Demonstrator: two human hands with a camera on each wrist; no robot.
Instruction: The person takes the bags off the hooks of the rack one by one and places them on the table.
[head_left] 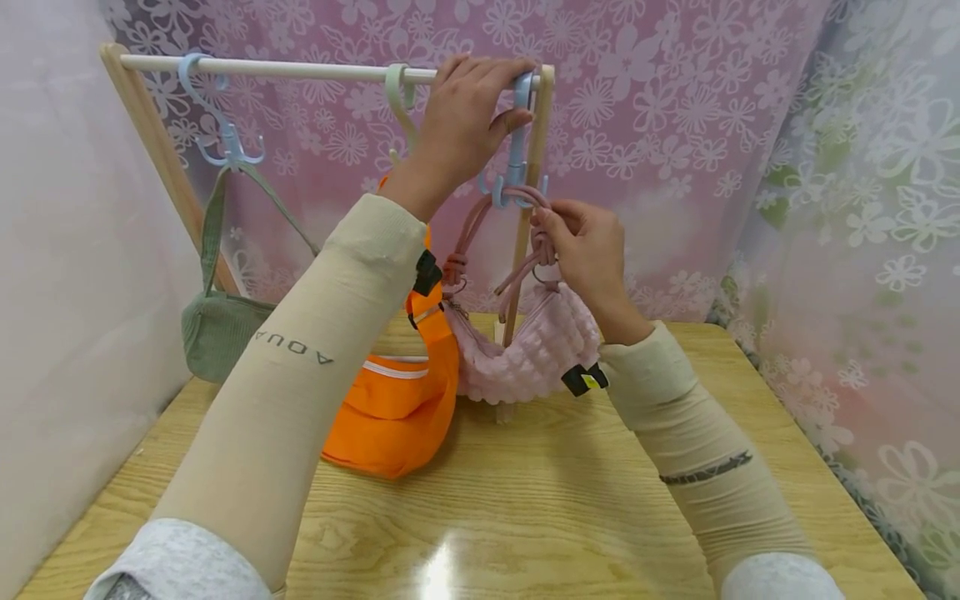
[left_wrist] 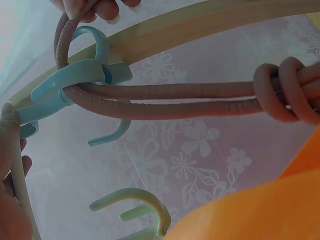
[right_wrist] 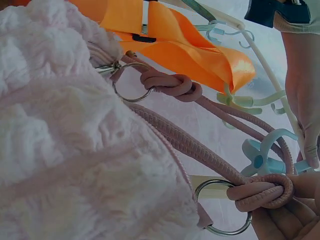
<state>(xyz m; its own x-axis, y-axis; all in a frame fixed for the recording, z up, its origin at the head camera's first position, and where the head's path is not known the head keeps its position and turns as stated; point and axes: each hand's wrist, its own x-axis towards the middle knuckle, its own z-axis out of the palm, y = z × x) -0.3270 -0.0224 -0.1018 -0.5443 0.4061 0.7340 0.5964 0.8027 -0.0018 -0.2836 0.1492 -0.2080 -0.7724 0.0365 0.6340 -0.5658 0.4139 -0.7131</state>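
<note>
At the right end of the white rod (head_left: 300, 68), my left hand (head_left: 465, 112) grips the top of a light blue hanger hook (head_left: 517, 142), fingers curled over the rod. A fluffy pink shoulder bag (head_left: 517, 371) hangs from that hook, its rope-like strap (left_wrist: 190, 91) looped over a prong. My right hand (head_left: 596, 250) pinches the strap close to the hook. The right wrist view shows a strap knot (right_wrist: 260, 195) beside these fingers, with a metal ring (right_wrist: 200, 192) joining it to the bag.
An orange bag (head_left: 397, 425) hangs from a pale green hook (head_left: 397, 92), partly behind my left arm. Farther left, a green corduroy bag (head_left: 225, 337) hangs from another blue hook (head_left: 231, 146). Wooden posts (head_left: 542, 142) hold the rod above a wood-grain table (head_left: 495, 500).
</note>
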